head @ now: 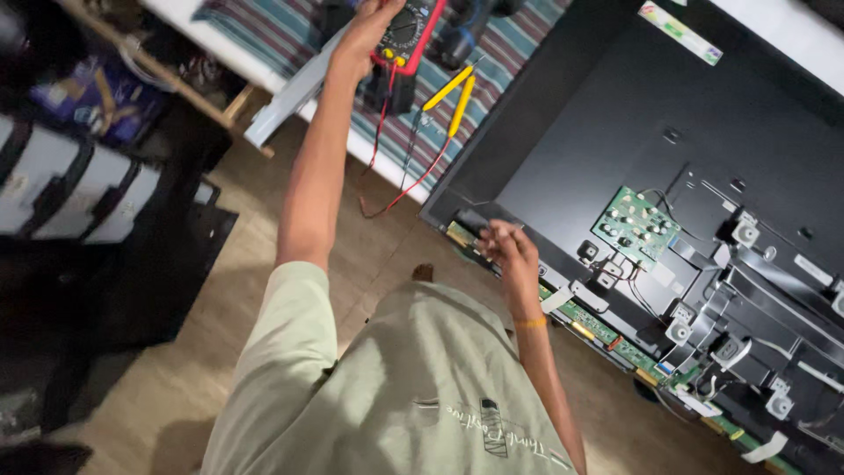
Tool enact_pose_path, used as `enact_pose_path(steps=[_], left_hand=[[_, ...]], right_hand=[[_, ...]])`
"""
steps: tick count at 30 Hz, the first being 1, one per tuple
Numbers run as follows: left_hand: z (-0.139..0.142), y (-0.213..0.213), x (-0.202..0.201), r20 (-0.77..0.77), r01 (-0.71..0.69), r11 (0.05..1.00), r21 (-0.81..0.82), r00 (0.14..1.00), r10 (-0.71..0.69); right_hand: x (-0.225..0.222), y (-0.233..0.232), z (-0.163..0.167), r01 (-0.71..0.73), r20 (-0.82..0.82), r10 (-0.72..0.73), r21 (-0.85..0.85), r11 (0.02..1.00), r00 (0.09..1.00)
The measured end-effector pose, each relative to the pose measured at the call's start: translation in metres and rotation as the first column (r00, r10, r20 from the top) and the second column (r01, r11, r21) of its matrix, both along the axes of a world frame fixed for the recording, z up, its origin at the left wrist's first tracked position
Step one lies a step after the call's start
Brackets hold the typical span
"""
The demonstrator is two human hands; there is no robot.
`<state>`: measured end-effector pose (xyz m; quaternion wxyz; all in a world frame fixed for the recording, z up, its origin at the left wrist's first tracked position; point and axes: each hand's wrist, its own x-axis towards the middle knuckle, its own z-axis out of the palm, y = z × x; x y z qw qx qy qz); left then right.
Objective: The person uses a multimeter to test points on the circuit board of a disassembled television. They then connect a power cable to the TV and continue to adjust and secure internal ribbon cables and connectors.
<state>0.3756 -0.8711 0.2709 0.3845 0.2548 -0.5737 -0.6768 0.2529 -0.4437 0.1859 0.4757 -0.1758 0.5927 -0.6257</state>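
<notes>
we see our left hand (374, 31) at the far edge, closed around a red and black multimeter (406, 31) over the striped cloth (519, 53); its yellow probes (453, 97) lie just right of it. our right hand (510, 251) pinches at the near left edge of the opened television back (659, 105), touching the long green strip board (607, 334). what its fingertips hold is too small to tell.

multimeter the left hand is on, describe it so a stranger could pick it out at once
Start at the bed with the striped cover along the top edge. The left hand reaches up onto it and grips the multimeter. It is the only dark box with a red casing there, and red and black leads with yellow probes trail from it.
</notes>
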Motion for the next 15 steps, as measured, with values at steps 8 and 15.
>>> enact_pose_path(steps=[8,15], left_hand=[[0.001,-0.033,-0.076,0.462,-0.020,0.993,0.116,0.886,-0.036],[-0.004,-0.049,-0.073,0.841,0.307,0.811,-0.498,0.398,0.366]], right_hand=[[0.012,0.056,-0.028,0.265,0.125,-0.264,0.011,0.964,0.956],[0.028,0.075,-0.007,0.346,0.059,-0.351,0.080,0.935,0.934]])
